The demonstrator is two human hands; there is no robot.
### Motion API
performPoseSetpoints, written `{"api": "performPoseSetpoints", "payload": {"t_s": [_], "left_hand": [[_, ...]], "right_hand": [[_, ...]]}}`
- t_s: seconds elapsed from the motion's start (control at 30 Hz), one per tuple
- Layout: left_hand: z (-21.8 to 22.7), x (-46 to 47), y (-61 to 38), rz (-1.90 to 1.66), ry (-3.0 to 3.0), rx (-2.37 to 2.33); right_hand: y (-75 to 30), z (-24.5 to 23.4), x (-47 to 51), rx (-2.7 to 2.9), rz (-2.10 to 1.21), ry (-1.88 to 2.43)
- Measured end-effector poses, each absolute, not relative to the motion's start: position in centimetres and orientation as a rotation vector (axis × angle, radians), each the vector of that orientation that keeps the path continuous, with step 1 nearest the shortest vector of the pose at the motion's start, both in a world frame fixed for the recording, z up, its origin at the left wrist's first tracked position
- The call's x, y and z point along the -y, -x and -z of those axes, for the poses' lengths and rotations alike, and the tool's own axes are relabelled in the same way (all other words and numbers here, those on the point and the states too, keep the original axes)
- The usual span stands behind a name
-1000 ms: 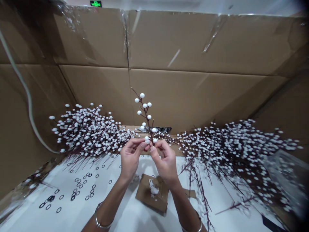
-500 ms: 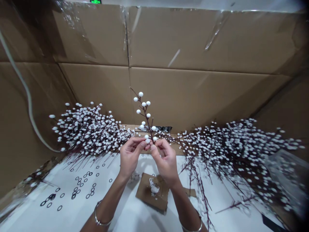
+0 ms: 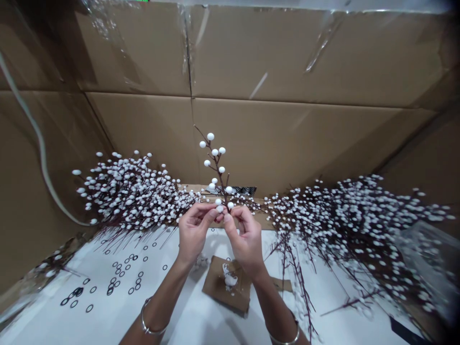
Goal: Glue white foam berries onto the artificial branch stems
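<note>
Berry sprig [image 3: 216,165] upright, pinched between left hand [image 3: 196,234] and right hand [image 3: 245,239].

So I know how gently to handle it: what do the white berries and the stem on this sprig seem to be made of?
The white berries look like matte foam, perhaps polystyrene, judging by their even, dull, slightly grainy surface. The thin stem looks dark brown and dull, possibly wrapped wire or plastic; the view cannot settle which.

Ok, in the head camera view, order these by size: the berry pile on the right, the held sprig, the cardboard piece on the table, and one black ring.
Largest: the berry pile. Next, the held sprig and the cardboard piece, too alike to rank, the sprig being nearer the camera. Smallest: one black ring.
</note>
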State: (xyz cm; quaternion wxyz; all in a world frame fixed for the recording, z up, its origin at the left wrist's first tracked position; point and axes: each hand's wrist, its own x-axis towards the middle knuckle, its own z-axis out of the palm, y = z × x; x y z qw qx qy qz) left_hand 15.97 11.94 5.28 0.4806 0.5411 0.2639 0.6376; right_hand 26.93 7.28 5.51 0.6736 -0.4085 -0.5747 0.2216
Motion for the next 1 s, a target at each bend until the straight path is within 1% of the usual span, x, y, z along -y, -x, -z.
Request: {"api": "performPoseSetpoints", "payload": {"t_s": [0.3,0.67,0.8,0.87,1.0], "left_hand": [[-5.1,-12.0,-16.1,-1.563,-1.297,-0.660],[-5.2,-11.8,-16.1,-1.587,-1.315,-0.664],[-5.3,-12.0,-16.0,-1.566,-1.333,-0.634],[-5.6,-12.3,-15.6,-1.492,-1.370,-0.593],[-7.2,-12.4,-13.9,-1.330,-1.490,-0.606]], "right_hand": [[-26.7,-5.4,-7.5,1.287,-0.412,0.954],[-26.8,-5.2,-7.7,1.275,-0.389,0.958],[-27.2,-5.6,-7.6,1.268,-0.593,0.929],[-27.4,-5.9,-7.7,1.229,-0.717,0.888],[-28.3,-6.3,-8.0,1.096,-0.783,0.909]]}}
